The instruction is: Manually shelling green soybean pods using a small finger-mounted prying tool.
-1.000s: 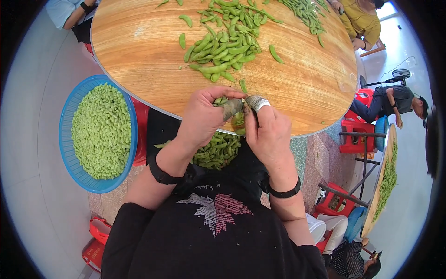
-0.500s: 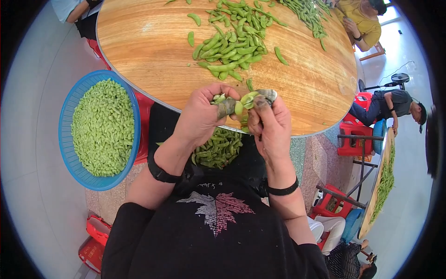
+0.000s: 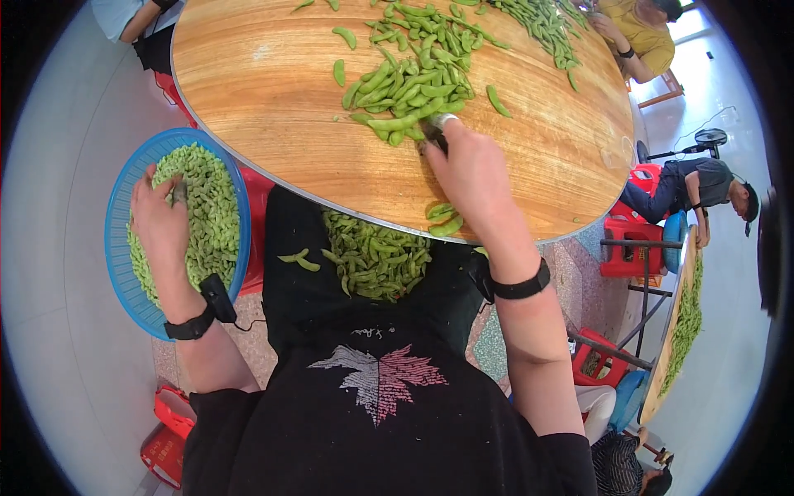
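My left hand (image 3: 160,219) is over the shelled green beans (image 3: 207,186) in a blue plastic basket (image 3: 116,215). Its fingers are spread, and a dark covering shows on the thumb. At the near edge of a pile of green soybean pods (image 3: 413,83) on the table, my right hand (image 3: 470,161) reaches with thumb and forefinger apart; these digits have coverings, and the other fingers are hidden beneath the hand. A few pods (image 3: 444,219) lie at the table's near edge by my right wrist. Below, between my legs, sits a heap of green pods or shells (image 3: 376,256).
The round wooden table (image 3: 273,107) has a metal-edged rim. More pods (image 3: 542,33) lie at its far right, near a person in yellow (image 3: 649,41). Red stools (image 3: 169,434) stand around. Other people sit at a second table (image 3: 662,364) on the right.
My hands have parted from the opened pod they held together. The left has gone left and down into the basket; the right has moved forward to the pod pile.
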The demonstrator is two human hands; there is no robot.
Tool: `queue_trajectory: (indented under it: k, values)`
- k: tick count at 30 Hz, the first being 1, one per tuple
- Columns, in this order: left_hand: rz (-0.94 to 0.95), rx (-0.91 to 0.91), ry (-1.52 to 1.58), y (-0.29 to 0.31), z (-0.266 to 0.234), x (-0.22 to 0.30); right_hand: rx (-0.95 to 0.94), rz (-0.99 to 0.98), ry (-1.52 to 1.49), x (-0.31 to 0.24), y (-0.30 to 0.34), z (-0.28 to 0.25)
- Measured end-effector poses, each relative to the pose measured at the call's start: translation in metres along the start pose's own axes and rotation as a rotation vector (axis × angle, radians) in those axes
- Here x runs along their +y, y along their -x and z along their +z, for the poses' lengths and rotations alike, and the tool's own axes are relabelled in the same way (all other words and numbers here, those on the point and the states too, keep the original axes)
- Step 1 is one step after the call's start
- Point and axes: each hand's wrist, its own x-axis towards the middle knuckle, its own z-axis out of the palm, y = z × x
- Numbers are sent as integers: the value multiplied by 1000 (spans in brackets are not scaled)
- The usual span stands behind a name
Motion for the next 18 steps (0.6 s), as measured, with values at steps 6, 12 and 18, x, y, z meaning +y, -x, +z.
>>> queue_trajectory:
  k: [6,12,18]
  values:
    - [101,156,789,1,-26,106,42,23,-194,12,10,0]
    - [550,-82,1032,20,-28,209,-193,375,-1002,9,46,-23]
    - [120,-497,1607,20,-15,227,-160,325,-1290,10,67,-29]
